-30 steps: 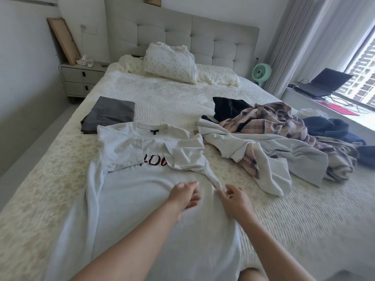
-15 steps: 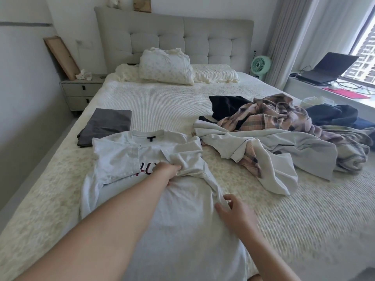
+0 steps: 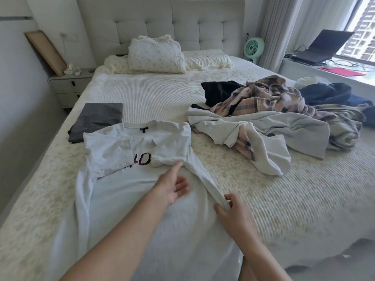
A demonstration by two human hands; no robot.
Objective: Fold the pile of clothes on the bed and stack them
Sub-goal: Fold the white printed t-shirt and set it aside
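A white T-shirt (image 3: 125,191) with dark red lettering lies flat on the bed (image 3: 284,199), both sleeves folded in over its chest. My left hand (image 3: 172,185) rests open on the shirt just below the folded right sleeve, fingers spread. My right hand (image 3: 231,213) pinches the shirt's folded right edge. A folded dark grey garment (image 3: 97,118) lies beyond the shirt at the left. An unfolded pile (image 3: 274,118) of white, plaid, black and navy clothes spreads over the bed's right side.
Pillows (image 3: 156,53) sit against the padded headboard. A nightstand (image 3: 69,86) stands left of the bed. A green fan (image 3: 253,47), curtain and a window ledge with a laptop (image 3: 324,47) are at the right. The bed's right edge drops to the floor.
My left hand has let go of the folded sleeve and drawn back toward me, now open on the shirt. My right hand has taken hold of the shirt's right edge.
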